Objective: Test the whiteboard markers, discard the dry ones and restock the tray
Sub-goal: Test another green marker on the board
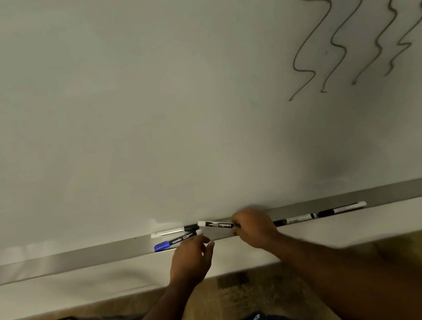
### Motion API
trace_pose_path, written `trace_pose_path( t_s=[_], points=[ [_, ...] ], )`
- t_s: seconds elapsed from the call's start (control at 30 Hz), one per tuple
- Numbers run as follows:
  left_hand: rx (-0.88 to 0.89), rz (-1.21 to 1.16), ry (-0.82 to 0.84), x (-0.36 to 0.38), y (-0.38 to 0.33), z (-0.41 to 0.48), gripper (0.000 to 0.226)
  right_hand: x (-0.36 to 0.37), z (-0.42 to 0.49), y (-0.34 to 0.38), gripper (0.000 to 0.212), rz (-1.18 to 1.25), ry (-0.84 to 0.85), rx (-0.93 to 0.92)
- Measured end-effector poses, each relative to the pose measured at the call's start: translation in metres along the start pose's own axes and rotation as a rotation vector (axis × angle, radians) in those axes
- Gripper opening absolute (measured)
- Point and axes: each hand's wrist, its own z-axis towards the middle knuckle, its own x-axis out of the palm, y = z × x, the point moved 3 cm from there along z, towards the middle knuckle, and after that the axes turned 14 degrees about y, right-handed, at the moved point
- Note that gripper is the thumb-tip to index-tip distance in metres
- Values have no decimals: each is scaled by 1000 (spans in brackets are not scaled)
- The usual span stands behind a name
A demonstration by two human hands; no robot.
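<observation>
Whiteboard tray (55, 263): right hand (254, 229) pinches marker (216, 224); left hand (192, 257) at blue-capped marker (173, 242), grip unclear. Suggest laying both flat, parallel.

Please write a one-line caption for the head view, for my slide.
Right hand holds a marker at the whiteboard tray; left hand is at a blue-capped marker.

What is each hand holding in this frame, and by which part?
The right hand pinches a green-capped marker at its cap end. The left hand is at the tail end of the blue-capped marker; whether it grips cannot be told.
</observation>
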Motion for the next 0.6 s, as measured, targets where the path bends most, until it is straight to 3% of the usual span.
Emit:
trace_pose_path(
  t_s=[0.17,0.33,0.5,0.6],
  points=[
    [110,-512,140,12,-32,7,24,-7,-25,4,22,657,79,-124],
    [37,-988,182,30,-58,6,28,9,-48,7,12,711,147,-162],
    [54,-806,169,28,-67,11,24,10,-64,-11,11,822,-9,-89],
    [242,-446,167,21,-72,8,23,-2,-69,-16,20,1067,-67,-4]
  ],
)
